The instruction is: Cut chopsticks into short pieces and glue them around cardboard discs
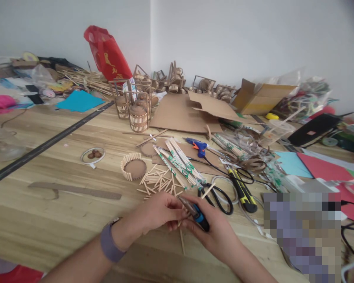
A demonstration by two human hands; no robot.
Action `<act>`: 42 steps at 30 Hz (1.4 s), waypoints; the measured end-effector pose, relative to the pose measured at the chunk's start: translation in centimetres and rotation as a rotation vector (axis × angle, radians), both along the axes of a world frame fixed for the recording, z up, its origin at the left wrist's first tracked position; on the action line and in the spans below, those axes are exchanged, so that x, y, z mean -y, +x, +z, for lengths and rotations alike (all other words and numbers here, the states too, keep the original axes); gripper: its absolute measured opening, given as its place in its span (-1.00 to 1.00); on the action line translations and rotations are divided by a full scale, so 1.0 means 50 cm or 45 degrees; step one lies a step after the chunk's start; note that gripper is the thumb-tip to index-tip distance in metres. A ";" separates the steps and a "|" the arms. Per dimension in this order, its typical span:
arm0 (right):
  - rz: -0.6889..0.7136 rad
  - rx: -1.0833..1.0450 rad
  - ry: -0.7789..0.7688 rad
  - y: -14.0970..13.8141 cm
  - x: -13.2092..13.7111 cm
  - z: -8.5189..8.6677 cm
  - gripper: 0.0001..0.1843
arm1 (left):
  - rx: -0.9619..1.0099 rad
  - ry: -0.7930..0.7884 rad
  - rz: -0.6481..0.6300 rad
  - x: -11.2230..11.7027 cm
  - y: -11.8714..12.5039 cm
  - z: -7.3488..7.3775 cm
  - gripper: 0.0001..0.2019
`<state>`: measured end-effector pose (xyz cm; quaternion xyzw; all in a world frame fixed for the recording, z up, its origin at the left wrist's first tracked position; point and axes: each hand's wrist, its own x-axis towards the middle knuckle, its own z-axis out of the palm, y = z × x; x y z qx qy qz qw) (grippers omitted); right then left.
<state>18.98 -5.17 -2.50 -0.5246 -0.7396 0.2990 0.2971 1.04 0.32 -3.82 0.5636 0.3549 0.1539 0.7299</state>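
Note:
My right hand is closed around cutting pliers with blue-and-black handles; their metal head points up and left. My left hand meets them with its fingertips pinched together on a thin wooden stick, which slants down below the hands. Just beyond the fingers lies a loose pile of short cut sticks. Farther back, a round cardboard base has short sticks standing along part of its rim. Paper-wrapped chopsticks lie beside the pile, near black-handled scissors.
A blue glue gun and a yellow-black utility knife lie to the right. A cardboard strip and a ring with brown balls lie left. Finished miniature baskets stand behind, near cardboard sheets. A blurred patch covers the lower right.

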 end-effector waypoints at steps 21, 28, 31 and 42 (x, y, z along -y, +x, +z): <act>0.133 0.096 0.036 0.001 0.007 -0.010 -0.11 | 0.054 -0.019 0.142 0.018 0.010 0.007 -0.92; 0.014 0.059 0.146 0.009 0.000 -0.020 -0.21 | 0.204 -0.237 0.291 0.012 0.027 0.005 -0.88; 0.013 0.075 0.187 0.010 0.000 -0.023 -0.25 | 0.209 -0.214 0.270 0.012 0.025 0.005 -0.86; 0.027 0.094 0.236 0.013 0.000 -0.030 -0.22 | 0.118 -0.182 0.261 0.019 0.024 0.013 -0.77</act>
